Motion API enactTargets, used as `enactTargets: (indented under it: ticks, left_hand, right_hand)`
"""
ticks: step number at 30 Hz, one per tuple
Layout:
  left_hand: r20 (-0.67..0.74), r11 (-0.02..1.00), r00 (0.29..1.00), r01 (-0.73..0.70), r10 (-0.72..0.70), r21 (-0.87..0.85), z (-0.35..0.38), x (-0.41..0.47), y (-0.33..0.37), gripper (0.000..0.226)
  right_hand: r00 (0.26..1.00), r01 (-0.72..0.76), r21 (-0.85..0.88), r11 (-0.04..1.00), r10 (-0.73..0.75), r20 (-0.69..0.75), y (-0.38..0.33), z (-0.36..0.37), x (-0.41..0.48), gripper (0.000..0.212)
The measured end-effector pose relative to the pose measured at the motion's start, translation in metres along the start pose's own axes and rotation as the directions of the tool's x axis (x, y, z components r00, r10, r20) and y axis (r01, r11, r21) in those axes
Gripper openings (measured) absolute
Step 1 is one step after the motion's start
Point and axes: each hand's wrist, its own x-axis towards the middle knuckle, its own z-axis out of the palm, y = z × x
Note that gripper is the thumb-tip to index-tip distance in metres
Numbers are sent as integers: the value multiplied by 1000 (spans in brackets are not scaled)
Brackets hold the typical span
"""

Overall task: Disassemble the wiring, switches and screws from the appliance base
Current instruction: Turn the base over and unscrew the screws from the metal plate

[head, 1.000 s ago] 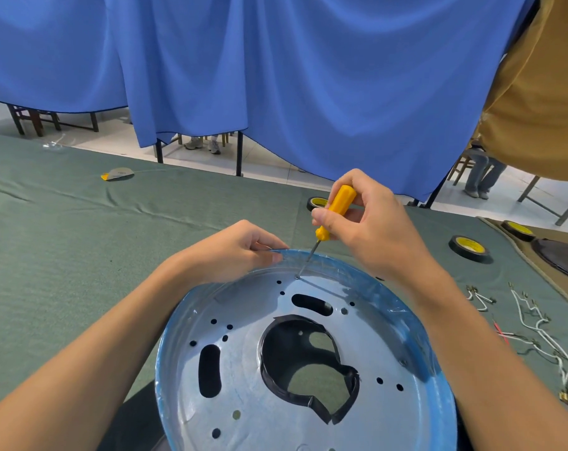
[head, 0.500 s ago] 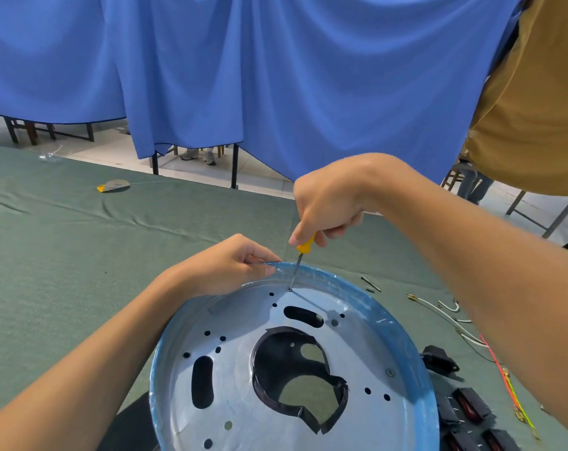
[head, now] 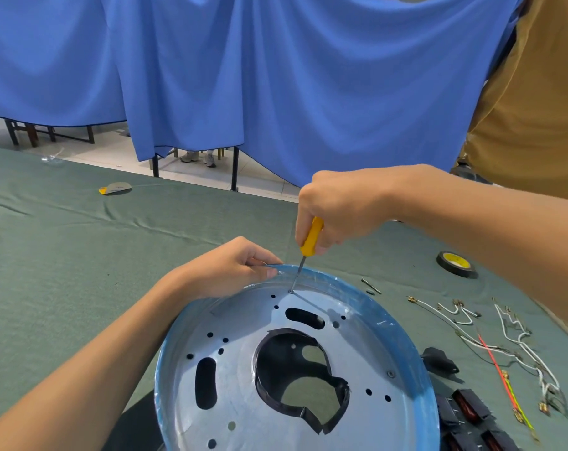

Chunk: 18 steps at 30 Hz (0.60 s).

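A round metal appliance base with a blue rim lies on a green-covered surface, close in front of the person. The left hand pinches the base's far rim. The right hand is wrapped round a yellow-handled screwdriver, held nearly upright, its tip on a screw just inside that rim. Loose wires, black switches and a tape roll lie to the right.

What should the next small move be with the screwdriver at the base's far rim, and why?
Probably turn the yellow-handled screwdriver to back out the small silver screw under its tip. The right hand grips the handle, the tip sits on that screw, and the left hand pinches the rim of the round blue-rimmed metal appliance base, steadying it.
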Motion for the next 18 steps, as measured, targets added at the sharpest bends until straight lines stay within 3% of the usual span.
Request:
enactTargets:
  ticks: [2, 4, 6, 10, 15, 18]
  left_hand:
    - [-7, 1000, 1000, -9, 9, -1, 0, 0, 0, 23]
    - [-18, 1000, 1000, -22, 22, -4, 1, -1, 1, 24]
    - [-18, 1000, 1000, -20, 20, -4, 1, 0, 0, 22]
    - [-4, 1000, 1000, -14, 14, -3, 0, 2, -2, 24]
    - [-6, 999, 1000, -16, 16, -40, 1, 4, -4, 22]
    - [-15, 999, 1000, -21, 21, -39, 1, 4, -5, 22]
  right_hand:
    - [1000, -16, 89, 996, 18, -18, 1, 5, -1, 12]
    - [994, -88, 117, 989, 95, -56, -1, 10, 0, 52]
    - [973, -198, 92, 976, 207, -101, -1, 12, 3, 70]
    - [968, -253, 20, 967, 253, 6, -1, 9, 4, 47]
    - [982, -160, 248, 956, 179, -57, 1, 8, -2, 15]
    - [979, -173, 333, 927, 198, -41, -2, 12, -2, 23]
